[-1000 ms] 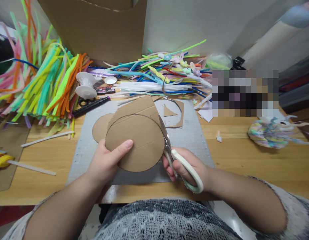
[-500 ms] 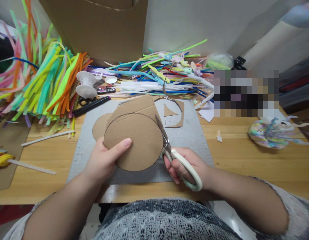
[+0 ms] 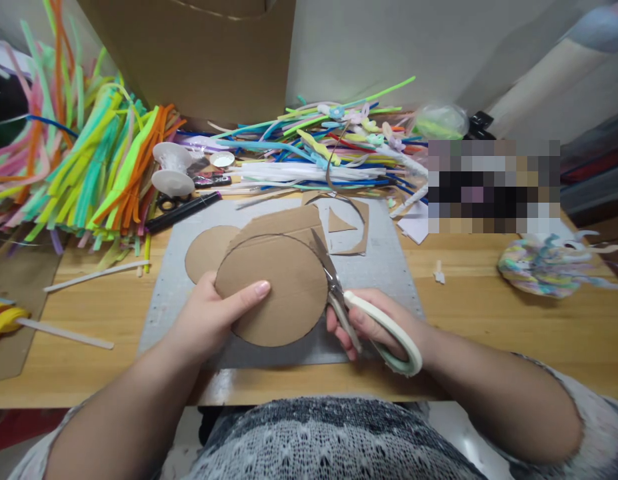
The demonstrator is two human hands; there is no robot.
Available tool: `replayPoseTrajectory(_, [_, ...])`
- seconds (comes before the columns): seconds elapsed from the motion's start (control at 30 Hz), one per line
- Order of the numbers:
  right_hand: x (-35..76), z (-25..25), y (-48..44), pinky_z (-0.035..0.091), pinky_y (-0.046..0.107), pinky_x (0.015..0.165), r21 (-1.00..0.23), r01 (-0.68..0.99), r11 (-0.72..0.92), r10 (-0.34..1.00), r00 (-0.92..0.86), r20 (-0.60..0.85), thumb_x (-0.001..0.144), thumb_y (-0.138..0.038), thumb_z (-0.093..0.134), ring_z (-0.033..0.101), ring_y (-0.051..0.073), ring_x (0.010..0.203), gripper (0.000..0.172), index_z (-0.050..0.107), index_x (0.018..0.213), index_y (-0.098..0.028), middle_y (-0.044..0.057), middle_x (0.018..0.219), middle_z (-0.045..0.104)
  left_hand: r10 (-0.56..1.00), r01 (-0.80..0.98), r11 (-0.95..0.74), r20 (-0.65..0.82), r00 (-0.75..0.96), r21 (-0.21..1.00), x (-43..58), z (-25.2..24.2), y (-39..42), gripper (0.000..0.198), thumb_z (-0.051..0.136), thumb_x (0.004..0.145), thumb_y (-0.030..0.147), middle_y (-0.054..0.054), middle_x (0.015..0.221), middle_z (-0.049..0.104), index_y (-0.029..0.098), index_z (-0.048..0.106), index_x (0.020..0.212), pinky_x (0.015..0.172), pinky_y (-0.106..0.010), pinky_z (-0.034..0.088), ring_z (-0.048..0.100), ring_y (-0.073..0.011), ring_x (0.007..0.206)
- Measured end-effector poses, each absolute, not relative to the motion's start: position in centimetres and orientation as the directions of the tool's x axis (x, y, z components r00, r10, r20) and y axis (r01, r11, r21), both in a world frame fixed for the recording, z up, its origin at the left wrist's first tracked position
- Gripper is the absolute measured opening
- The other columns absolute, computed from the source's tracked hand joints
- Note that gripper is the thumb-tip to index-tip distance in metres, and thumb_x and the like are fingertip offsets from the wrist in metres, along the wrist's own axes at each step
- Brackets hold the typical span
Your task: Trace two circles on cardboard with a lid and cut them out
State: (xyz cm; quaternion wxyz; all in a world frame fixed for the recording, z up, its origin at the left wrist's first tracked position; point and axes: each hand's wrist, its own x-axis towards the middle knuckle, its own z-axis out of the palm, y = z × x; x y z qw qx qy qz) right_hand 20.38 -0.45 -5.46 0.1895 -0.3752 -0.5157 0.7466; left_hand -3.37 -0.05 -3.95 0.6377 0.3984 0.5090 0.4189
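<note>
My left hand (image 3: 221, 310) grips a piece of brown cardboard (image 3: 283, 293) by its left side, thumb on top and the other fingers hidden beneath. A dark outline marks a circle on the cardboard; the lower edge follows that curve, while uncut material extends past it at the top. In my right hand (image 3: 369, 323) is a pair of scissors (image 3: 333, 277) with pale handles. Their blades lie at the right edge of the circle, pointing up and away from me. A second cardboard disc (image 3: 206, 253) rests on the grey cutting mat (image 3: 163, 313), partly covered by the held piece.
Cardboard offcuts (image 3: 359, 243) lie at the mat's upper right. Bundled pipe cleaners (image 3: 99, 160) fill the left, with more strewn along the back. A spool (image 3: 173, 170) stands near a black marker (image 3: 183, 212). A yellow glue gun (image 3: 6, 317) is at far left, a pastel fuzzy bundle (image 3: 536, 267) at right.
The cardboard has shifted slightly right and its far edge has tipped lower. The scissor handles have spread wider apart, with my right hand moving a little to the right.
</note>
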Motion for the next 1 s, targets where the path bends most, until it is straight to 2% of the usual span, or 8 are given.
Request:
replayPoseTrajectory(0.17, [20.26, -5.71, -0.48, 0.041, 0.023, 0.050, -0.941, 0.075, -0.329, 0.694, -0.657, -0.295, 0.072, -0.071, 0.050, 0.051, 0.008, 0.055, 0.057, 0.051, 0.078, -0.014, -0.001, 0.064, 0.051, 0.938, -0.143, 0.333, -0.312, 0.151, 0.932, -3.20, -3.95, -0.03, 0.040, 0.074, 0.068, 0.031, -0.011, 0.095, 0.071, 0.015, 0.067, 0.104, 0.073, -0.034, 0.058, 0.067, -0.0275, 0.085])
replayPoseTrajectory(0.57, [19.87, -5.98, -1.19, 0.037, 0.021, 0.045, -0.955, 0.036, -0.295, 0.734, -0.632, -0.251, 0.075, -0.069, 0.049, 0.048, 0.008, 0.049, 0.055, 0.050, 0.076, -0.015, -0.003, 0.057, 0.047, 0.933, -0.172, 0.345, -0.318, 0.168, 0.923, -3.18, -3.84, 0.05, 0.039, 0.075, 0.067, 0.030, -0.010, 0.092, 0.071, 0.015, 0.067, 0.102, 0.072, -0.035, 0.058, 0.068, -0.0272, 0.082])
replayPoseTrajectory(0.87, [20.18, -5.13, -0.69, 0.028, 0.018, 0.038, -0.947, 0.118, -0.298, 0.693, -0.655, -0.300, 0.072, -0.072, 0.050, 0.040, 0.005, 0.040, 0.056, 0.045, 0.068, -0.016, -0.005, 0.049, 0.046, 0.934, -0.128, 0.347, -0.330, 0.137, 0.929, -3.78, -3.72, -0.14, 0.042, 0.076, 0.067, 0.030, -0.009, 0.097, 0.071, 0.017, 0.066, 0.105, 0.073, -0.031, 0.057, 0.067, -0.0258, 0.086])
replayPoseTrajectory(1.0, [20.17, -5.17, -0.80, 0.028, 0.018, 0.037, -0.940, 0.120, -0.320, 0.688, -0.652, -0.317, 0.071, -0.072, 0.051, 0.040, 0.005, 0.040, 0.056, 0.045, 0.066, -0.016, -0.005, 0.048, 0.047, 0.930, -0.116, 0.358, -0.343, 0.135, 0.926, -3.92, -3.48, -0.06, 0.042, 0.076, 0.066, 0.029, -0.009, 0.094, 0.071, 0.016, 0.066, 0.104, 0.072, -0.032, 0.058, 0.068, -0.0261, 0.084])
